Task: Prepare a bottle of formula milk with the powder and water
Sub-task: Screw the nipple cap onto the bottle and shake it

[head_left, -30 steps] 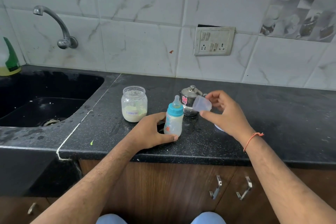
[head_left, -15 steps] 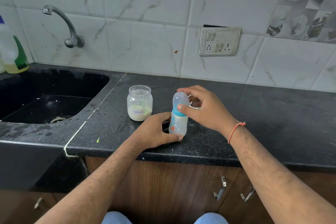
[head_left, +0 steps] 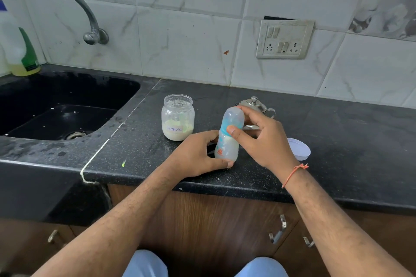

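A small baby bottle [head_left: 227, 141] with a blue collar and a clear cap [head_left: 234, 117] over its teat stands on the black counter [head_left: 337, 141], leaning a little to the right. My left hand [head_left: 198, 155] grips its base from the left. My right hand [head_left: 258, 139] holds its upper part, thumb on the collar and fingers around the cap. An open clear jar labelled "Formula" [head_left: 177, 119] with pale powder stands just left of the bottle. Behind my right hand, a small steel kettle [head_left: 255, 103] is partly hidden.
A white lid [head_left: 300, 149] lies on the counter right of my right hand. A black sink [head_left: 56, 110] with a steel tap [head_left: 85, 16] fills the left side; a soap bottle [head_left: 20, 49] stands at its far corner. A wall socket [head_left: 284, 39] sits above. Cabinet handles [head_left: 279, 230] are below.
My right hand brought the clear cap from beside the kettle onto the bottle's teat and now grips the bottle's top. The left hand stayed on the base. The view shifted.
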